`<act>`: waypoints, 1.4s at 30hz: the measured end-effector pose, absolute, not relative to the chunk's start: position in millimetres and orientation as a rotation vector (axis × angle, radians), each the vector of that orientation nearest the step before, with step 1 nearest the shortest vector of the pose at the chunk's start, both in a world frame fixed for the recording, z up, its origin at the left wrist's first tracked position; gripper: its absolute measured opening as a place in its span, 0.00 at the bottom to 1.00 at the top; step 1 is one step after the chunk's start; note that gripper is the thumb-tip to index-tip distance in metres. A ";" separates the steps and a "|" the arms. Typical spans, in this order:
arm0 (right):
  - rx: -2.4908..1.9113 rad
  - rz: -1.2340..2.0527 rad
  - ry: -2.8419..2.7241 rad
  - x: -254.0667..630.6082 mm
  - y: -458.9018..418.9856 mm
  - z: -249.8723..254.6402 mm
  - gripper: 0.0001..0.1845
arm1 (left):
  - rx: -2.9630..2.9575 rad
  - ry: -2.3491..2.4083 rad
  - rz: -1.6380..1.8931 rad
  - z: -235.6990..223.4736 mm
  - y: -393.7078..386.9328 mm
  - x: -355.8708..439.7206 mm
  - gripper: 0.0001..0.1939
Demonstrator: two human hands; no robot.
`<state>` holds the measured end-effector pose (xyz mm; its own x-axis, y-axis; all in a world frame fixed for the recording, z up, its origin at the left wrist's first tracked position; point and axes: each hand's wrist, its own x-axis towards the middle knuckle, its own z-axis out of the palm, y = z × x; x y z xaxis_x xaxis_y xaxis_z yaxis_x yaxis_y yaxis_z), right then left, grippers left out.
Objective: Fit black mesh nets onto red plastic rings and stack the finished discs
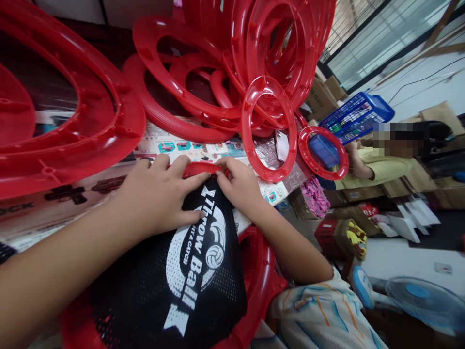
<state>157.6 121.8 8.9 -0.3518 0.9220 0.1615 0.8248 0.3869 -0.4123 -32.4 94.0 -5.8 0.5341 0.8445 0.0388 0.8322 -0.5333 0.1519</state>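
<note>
A black mesh net with white "Throw Ball" lettering stretches across a red plastic ring in front of me. My left hand lies over the net's far edge, its fingers bent over the red rim and its thumb pressed on the mesh. Close beside it, my right hand pinches the net's edge against that rim. The two index fingers nearly meet there. What lies under the fingertips is hidden.
Many red rings are piled at the back of the printed-paper-covered table; larger ones lean in at left. To the right are a seated person in a yellow shirt, a blue basket, cartons and a fan.
</note>
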 end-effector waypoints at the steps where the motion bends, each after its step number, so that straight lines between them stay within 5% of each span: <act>1: -1.512 0.373 -2.313 159.3 121.9 10.1 0.11 | 2.648 1.453 0.170 -5.8 93.8 -32.4 0.38; 10: -1.780 0.100 -2.409 167.7 95.4 36.5 0.10 | 2.598 1.445 0.284 -12.4 93.1 -32.9 0.39; 16: -2.161 0.202 -2.660 154.6 79.0 39.2 0.18 | 2.615 1.502 0.266 -7.9 85.3 -32.2 0.37; 28: -1.899 0.066 -2.767 153.1 75.1 24.2 0.14 | 2.745 1.212 0.534 -21.7 86.8 -30.0 0.41; 42: -2.026 0.581 -2.485 148.4 71.1 31.0 0.09 | 2.681 1.400 0.316 -0.9 83.7 -28.6 0.33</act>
